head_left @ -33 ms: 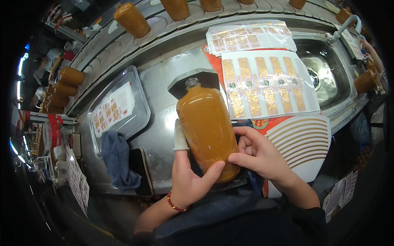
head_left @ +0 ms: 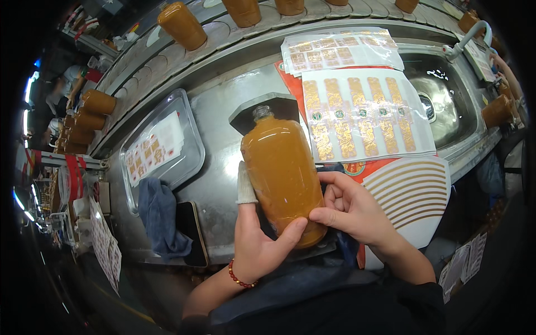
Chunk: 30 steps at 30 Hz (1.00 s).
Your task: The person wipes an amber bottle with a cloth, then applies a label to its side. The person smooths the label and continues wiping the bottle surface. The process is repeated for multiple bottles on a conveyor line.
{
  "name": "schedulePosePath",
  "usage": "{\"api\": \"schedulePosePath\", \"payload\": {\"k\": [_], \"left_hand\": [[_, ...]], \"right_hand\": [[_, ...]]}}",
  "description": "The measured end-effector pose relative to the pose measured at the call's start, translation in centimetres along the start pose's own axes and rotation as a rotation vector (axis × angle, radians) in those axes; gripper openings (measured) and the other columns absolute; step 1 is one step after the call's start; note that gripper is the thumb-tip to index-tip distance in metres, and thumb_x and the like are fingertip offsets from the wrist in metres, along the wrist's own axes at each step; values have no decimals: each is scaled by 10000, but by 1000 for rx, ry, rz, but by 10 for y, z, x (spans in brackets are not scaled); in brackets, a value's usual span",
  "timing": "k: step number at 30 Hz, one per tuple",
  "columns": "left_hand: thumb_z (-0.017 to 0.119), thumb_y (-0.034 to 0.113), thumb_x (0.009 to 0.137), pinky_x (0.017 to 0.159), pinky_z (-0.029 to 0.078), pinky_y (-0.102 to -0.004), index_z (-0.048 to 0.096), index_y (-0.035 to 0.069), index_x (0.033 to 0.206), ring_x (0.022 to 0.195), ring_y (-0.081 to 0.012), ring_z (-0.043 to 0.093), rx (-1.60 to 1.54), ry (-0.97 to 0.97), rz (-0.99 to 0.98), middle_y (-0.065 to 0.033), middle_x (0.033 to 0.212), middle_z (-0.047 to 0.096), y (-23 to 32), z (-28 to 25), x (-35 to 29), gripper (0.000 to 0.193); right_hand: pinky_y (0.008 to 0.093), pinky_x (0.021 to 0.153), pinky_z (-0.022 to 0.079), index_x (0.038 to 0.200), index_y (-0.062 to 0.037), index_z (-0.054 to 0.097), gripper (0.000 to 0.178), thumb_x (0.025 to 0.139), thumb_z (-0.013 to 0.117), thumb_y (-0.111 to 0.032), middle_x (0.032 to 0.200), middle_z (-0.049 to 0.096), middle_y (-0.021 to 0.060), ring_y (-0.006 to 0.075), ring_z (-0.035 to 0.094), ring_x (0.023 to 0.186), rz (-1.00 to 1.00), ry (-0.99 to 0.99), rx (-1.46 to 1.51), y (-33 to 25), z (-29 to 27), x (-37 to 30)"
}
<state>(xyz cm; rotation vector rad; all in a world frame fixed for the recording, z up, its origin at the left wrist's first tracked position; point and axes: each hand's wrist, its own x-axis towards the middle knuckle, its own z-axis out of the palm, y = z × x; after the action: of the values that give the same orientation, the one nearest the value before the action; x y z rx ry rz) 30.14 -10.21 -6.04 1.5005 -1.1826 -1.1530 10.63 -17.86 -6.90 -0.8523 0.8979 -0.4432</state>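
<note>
An amber-brown glossy bottle with a clear glass neck leans away from me, its base toward me. My left hand is closed round its left side, thumb over the lower front. A white cloth sleeve covers one of that hand's fingers. At the lower right of the bottle my right hand has its thumb pressed on the glass near the base, its other fingers curled against the side. Whether a small label lies under that thumb is hidden. Behind the bottle's neck is a dark angular block.
Gold label sheets and a fan-shaped sheet of gold strips lie on the right. A metal tray with labels, a blue cloth and a phone are leftward. A sink stands far right; a conveyor carries bottles behind.
Bottles on the conveyor have shifted slightly to the right. My hands and the held bottle have hardly moved.
</note>
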Motion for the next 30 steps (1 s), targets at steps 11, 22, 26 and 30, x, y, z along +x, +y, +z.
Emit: {"api": "schedulePosePath", "payload": {"k": [11, 22, 26, 30], "left_hand": [[747, 186, 912, 1108, 399, -399, 257, -112, 1515, 1319, -301, 524, -14, 57, 63, -238, 1440, 481, -4, 7, 1, 832], [797, 214, 864, 1125, 391, -402, 206, -110, 1538, 1337, -316, 516, 101, -43, 104, -248, 1450, 473, -8, -6, -1, 954], [806, 182, 845, 1128, 390, -397, 186, -107, 1547, 1351, -314, 504, 39, -35, 52, -248, 1460, 466, -6, -4, -1, 980], [801, 167, 848, 1126, 394, -394, 172, -107, 1550, 1360, -309, 498, 18, -51, 36, -247, 1468, 459, -7, -7, 0, 982]], "right_hand": [[176, 568, 368, 1359, 56, 518, 612, 897, 818, -210, 757, 489, -56, 4, 445, 644, -54, 27, 6, 5, 3, 4], [170, 578, 376, 1390, 50, 503, 667, 855, 846, -152, 766, 502, -51, 10, 476, 665, -6, -32, 86, 1, -3, 1], [176, 583, 384, 1392, 56, 499, 732, 813, 884, -172, 765, 509, -44, 21, 485, 674, -5, -24, -12, -3, -1, 2], [182, 585, 391, 1395, 60, 496, 761, 800, 898, -193, 764, 513, -41, 24, 488, 676, -20, -21, -34, -1, -1, 4]]}}
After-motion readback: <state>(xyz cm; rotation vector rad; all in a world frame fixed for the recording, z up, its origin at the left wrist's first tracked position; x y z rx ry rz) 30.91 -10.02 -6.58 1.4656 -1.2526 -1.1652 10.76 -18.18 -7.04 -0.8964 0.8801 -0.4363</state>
